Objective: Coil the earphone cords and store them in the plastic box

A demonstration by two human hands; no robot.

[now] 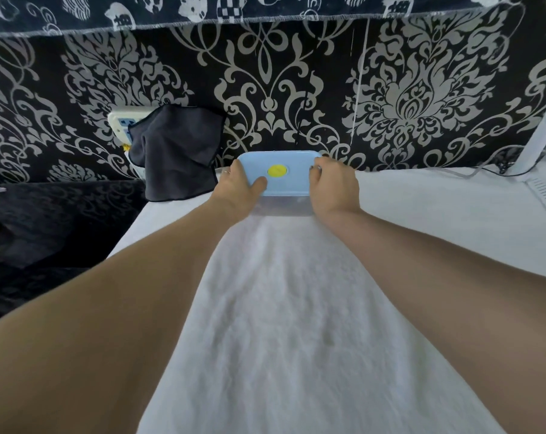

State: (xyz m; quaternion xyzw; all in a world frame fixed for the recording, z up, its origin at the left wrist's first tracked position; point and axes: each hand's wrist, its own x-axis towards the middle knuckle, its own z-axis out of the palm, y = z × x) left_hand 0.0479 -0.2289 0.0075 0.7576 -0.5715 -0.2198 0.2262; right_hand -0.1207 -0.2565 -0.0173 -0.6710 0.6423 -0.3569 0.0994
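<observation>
A plastic box (284,203) with a light blue lid (292,166) and a yellow round valve (277,171) stands at the far end of a white towel (284,308). My left hand (238,186) grips the lid's left end, thumb on top of the lid. My right hand (334,186) grips the lid's right end with curled fingers. The lid sits on the box. No earphone cords show; the box's inside is hidden by the lid and my hands.
A dark grey cloth (179,158) hangs at the left over a white power strip (121,123). A patterned black-and-white fabric (390,98) forms the backdrop. White cables (484,170) and a white device (543,189) lie at the far right.
</observation>
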